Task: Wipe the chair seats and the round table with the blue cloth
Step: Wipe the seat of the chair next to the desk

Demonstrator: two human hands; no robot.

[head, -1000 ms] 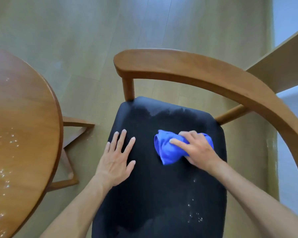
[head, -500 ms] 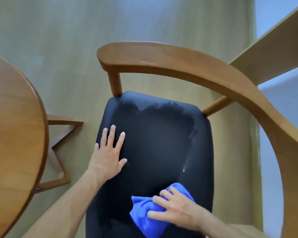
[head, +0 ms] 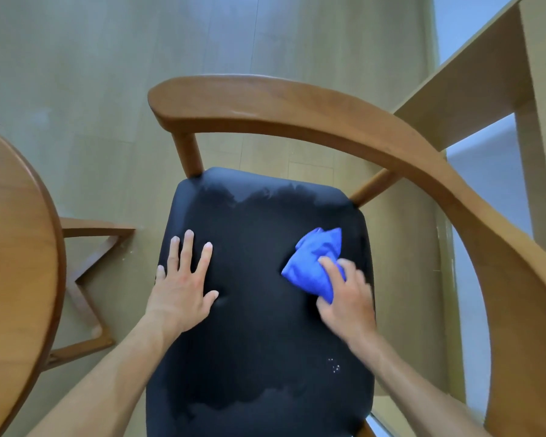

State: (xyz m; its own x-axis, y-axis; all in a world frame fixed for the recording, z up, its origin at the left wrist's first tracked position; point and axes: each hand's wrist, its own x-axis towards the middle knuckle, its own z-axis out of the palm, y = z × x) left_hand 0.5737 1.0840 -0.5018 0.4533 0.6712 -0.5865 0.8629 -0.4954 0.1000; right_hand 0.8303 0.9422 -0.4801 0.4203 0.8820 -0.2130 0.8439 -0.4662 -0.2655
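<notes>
From the head view, the left hand [head: 183, 287] lies flat on the left part of the black chair seat [head: 259, 326], fingers straight and spread. On the seat's right part, the right hand [head: 347, 298] presses the bunched blue cloth [head: 312, 263], fingers curled onto it. The round table [head: 13, 247] stands left of the seat.

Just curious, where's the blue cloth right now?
In the head view, the blue cloth sits on the right side of the black chair seat, bunched under the right hand.
</notes>
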